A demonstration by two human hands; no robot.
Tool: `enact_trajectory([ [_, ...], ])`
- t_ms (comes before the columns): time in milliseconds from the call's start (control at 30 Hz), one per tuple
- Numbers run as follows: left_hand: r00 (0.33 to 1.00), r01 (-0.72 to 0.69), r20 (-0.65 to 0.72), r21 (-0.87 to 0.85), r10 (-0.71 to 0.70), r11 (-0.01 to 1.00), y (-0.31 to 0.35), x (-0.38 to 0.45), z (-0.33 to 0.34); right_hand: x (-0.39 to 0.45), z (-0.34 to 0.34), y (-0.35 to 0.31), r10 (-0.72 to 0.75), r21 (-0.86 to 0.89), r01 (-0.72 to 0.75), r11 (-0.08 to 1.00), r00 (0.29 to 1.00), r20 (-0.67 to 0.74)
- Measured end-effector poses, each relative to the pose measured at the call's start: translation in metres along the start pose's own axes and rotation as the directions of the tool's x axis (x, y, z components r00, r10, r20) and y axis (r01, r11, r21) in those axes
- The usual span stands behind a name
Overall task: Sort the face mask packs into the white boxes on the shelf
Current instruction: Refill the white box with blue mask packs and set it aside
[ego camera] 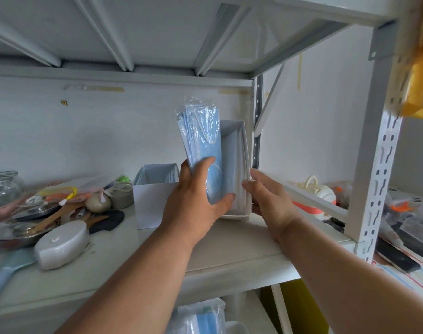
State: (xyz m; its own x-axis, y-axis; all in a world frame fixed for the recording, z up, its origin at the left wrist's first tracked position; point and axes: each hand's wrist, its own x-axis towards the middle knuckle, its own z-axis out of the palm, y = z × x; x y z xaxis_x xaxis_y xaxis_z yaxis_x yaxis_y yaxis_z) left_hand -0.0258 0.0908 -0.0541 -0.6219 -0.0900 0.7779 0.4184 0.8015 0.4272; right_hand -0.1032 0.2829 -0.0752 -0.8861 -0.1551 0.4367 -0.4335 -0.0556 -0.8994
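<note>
The left hand (196,196) grips 1 blue mask pack (203,145); the right hand (265,198), fingers curled, holds 1 of 2 white boxes (237,145) on the shelf (229,251).

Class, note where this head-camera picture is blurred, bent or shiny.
Head view: the clutter at left around the glass jar is smeared; the shelf post bows from wide-angle distortion; the mask pack held by the left hand shows plastic glare.
</note>
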Motion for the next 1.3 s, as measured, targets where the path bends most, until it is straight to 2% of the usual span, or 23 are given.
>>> enact_trajectory([
  [167,0.999,-0.024,-0.024,-0.054,0.023,0.998,-0.001,0.000,0.000,-0.002,0.002,-0.004,-0.052,-0.060,0.049,0.997,0.998,-0.037],
  [267,0.998,-0.050,-0.039,-0.047,0.048,0.998,0.000,0.001,0.000,-0.005,0.004,-0.007,-0.035,-0.062,0.030,0.998,0.996,-0.086],
  [767,0.980,-0.177,-0.112,-0.089,0.166,0.980,-0.005,0.006,0.002,0.001,0.001,0.000,-0.040,-0.111,0.028,0.993,0.993,-0.110],
  [1000,0.970,-0.187,-0.195,-0.207,0.147,0.960,0.006,0.012,-0.009,-0.001,0.004,-0.007,-0.004,-0.094,-0.010,0.996,0.989,-0.149],
  [1133,0.980,-0.153,-0.168,-0.263,0.111,0.953,0.013,0.022,-0.026,-0.001,0.003,-0.008,0.021,-0.092,-0.037,0.995,0.985,-0.170],
  [1300,0.994,0.030,-0.087,-0.301,-0.059,0.953,0.001,0.039,-0.059,-0.008,0.004,-0.014,0.012,-0.094,-0.028,0.995,0.986,-0.169],
])
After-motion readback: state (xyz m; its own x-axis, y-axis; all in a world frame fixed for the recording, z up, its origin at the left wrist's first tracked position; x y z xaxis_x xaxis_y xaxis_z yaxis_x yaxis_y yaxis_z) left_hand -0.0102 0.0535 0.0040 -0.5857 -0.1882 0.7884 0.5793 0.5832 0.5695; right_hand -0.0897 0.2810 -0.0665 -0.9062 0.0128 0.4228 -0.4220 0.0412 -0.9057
